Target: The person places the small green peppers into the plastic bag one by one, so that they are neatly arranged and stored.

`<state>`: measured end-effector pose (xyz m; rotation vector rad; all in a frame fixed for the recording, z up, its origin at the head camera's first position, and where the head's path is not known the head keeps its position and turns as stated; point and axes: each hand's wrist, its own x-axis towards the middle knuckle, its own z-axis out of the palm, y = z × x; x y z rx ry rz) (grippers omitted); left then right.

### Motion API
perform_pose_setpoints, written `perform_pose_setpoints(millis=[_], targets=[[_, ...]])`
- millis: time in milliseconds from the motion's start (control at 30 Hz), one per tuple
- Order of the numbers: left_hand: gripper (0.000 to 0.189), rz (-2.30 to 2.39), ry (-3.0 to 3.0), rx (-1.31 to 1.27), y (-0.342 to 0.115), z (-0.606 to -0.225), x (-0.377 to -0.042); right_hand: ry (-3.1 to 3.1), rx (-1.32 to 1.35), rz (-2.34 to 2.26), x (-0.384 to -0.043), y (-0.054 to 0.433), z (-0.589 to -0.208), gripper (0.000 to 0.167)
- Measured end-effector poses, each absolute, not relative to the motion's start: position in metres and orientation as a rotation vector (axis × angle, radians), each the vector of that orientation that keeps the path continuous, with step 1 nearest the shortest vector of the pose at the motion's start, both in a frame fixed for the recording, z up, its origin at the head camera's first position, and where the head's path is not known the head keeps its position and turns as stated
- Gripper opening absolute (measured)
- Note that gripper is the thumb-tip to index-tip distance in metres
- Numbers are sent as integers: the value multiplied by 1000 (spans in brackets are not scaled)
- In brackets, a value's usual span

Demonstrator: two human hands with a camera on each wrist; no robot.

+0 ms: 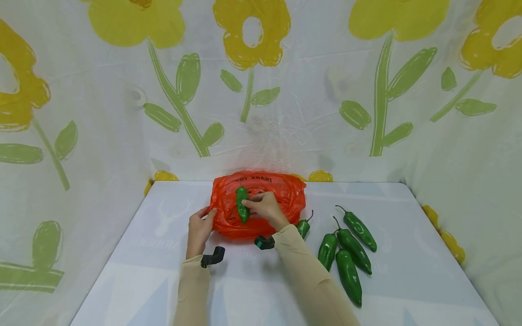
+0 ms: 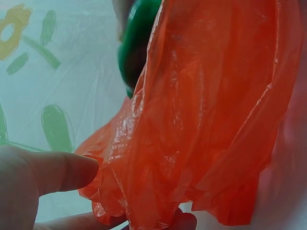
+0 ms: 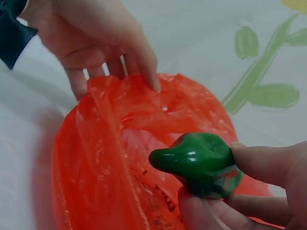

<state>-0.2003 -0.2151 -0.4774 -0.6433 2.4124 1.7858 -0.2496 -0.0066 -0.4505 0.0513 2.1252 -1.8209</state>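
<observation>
A red plastic bag with printed lettering lies spread at the table's far side, its mouth gaping in the right wrist view. My left hand pinches the bag's left edge between thumb and fingers. Over the opening, my right hand holds a green chili pepper between thumb and fingertips, its stem end pointing away from me. In the right wrist view the pepper shows its tip and glossy skin above the bag's inside. Part of the pepper hides behind the bag's rim in the left wrist view.
Several green peppers lie in a loose group on the white table to the right. Another pepper is partly hidden behind my right sleeve. A flowered curtain hangs behind and around the table.
</observation>
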Motion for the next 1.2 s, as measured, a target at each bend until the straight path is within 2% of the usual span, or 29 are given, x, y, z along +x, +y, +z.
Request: perform_pose_setpoints(millis=[1200], targets=[[60,1792,2409,-631,-214,-482,-204,2351,59,-1563,-255,-45,-469,38]])
